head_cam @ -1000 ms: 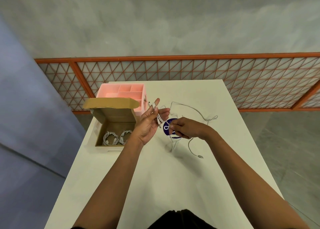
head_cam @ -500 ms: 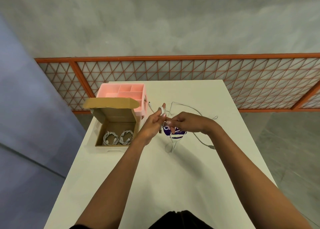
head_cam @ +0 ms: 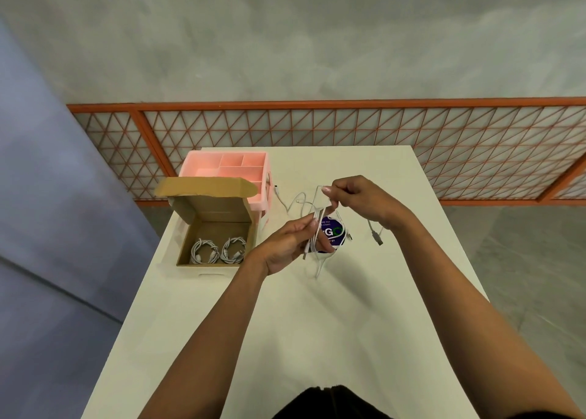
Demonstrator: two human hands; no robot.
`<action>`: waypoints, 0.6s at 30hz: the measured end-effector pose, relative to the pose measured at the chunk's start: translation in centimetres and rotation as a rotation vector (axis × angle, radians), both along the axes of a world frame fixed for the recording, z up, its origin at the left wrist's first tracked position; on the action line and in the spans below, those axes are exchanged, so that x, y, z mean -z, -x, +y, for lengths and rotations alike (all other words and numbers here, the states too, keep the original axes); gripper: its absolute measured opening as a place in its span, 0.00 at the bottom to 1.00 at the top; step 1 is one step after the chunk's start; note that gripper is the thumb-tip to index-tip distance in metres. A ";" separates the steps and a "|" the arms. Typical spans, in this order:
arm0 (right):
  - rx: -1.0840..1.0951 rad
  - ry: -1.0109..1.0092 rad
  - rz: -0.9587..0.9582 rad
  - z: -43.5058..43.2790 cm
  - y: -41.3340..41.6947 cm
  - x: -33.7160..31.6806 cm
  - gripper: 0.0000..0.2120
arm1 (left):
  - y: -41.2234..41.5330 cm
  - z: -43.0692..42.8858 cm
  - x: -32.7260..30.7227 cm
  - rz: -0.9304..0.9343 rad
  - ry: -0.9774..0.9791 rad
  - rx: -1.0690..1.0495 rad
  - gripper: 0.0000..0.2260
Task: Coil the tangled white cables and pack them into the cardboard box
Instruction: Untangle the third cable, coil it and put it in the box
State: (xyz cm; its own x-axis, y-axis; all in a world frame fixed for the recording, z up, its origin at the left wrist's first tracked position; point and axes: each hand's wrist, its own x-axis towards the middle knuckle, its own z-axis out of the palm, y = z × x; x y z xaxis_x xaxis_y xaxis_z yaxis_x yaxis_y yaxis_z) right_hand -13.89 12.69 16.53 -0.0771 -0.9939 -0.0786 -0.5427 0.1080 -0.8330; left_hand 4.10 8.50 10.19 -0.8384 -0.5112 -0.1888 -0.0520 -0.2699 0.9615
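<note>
Head view is showing the job partway done. Nearest, the left hand is curling its fingers and thumb round a flat bundle of loops of the white cable, holding it just above the white table. Just beyond, the right hand is pinching the free run of that cable between thumb and fingertips, lifting it over the top of the bundle. The tail is trailing off to the right and ending in a USB plug near the table. The cable is looking thin, limp and prone to kinking.

A round blue sticker is lying under the hands. Farther back, a thin white strand is looping toward the pink organiser; I cannot tell whether it is a separate cable. To the left, the cardboard box is sitting open with two coiled cables lying side by side inside. By my reading, this cable is needing more winding and packing.
</note>
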 end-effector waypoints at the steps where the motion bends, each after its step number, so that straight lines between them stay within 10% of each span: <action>1: 0.000 0.008 -0.015 0.0 0.1 0.0 0.19 | -0.1 -0.1 0.1 0.012 -0.020 0.007 0.17; 18: -0.146 -0.220 -0.404 1.5 -0.2 0.9 0.26 | -0.8 -1.1 0.5 0.368 -0.343 0.138 0.04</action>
State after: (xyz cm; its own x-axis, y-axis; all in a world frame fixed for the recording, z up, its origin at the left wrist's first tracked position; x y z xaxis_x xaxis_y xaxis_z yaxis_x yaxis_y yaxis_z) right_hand -13.64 14.22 15.60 0.1421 -0.9486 -0.2828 -0.2026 0.2518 -0.9463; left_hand 4.93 7.35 9.71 -0.9361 -0.3516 -0.0063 0.2153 -0.5873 0.7802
